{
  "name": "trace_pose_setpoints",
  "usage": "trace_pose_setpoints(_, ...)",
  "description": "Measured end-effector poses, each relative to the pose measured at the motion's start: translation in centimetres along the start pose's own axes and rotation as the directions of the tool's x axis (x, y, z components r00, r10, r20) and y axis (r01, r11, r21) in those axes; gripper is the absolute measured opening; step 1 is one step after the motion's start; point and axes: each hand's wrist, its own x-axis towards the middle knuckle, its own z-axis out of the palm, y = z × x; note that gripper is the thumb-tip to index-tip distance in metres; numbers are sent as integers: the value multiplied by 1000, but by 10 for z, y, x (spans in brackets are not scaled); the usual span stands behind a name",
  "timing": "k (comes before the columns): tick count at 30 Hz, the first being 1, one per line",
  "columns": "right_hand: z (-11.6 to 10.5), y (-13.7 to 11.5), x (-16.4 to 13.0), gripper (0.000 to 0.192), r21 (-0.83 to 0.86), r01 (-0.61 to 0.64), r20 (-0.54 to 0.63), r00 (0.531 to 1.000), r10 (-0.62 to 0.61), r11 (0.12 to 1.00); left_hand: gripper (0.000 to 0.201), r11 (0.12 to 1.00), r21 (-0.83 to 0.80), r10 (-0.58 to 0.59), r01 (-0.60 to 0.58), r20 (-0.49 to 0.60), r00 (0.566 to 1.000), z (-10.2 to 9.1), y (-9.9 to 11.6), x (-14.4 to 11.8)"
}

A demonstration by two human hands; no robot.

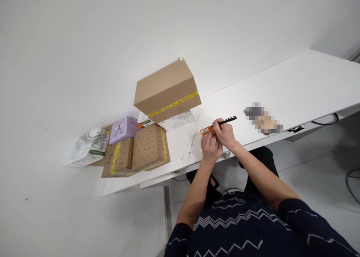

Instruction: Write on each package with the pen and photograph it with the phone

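Observation:
A black pen [231, 119] is gripped in my right hand [225, 134], its clip end pointing up and to the right. My left hand [210, 149] is closed on a small orange packet [206, 130] with a white barcode label, over the white table's front part. Both hands touch or nearly touch each other at the packet. The pen's tip and most of the packet are hidden by my fingers.
Brown cardboard boxes [150, 146] with yellow tape stand on the table [295, 84] at left, one large box [168, 92] raised on a white one. A purple box [123, 129] and a white printed box [87, 148] are farther left. A blurred-out object [263, 118] lies at right.

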Motion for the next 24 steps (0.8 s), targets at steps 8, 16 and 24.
trace_pose_setpoints(8, 0, -2, 2, 32, -62, 15, 56, 998, -11, 998, 22, 998, 19, 54, -53, -59, 997, -1, 0, 2)
trace_pose_setpoints(16, 2, -3, 3, 29, -122, 46, 83, 996, -36, 992, 23, 999, 3, 35, -35, -55, 998, 0, 0, 0)
trace_pose_setpoints(24, 2, -4, 3, 29, -99, 37, 113, 993, -26, 994, 24, 1000, 26, -12, 11, 11, 1000, 2, -2, -3)
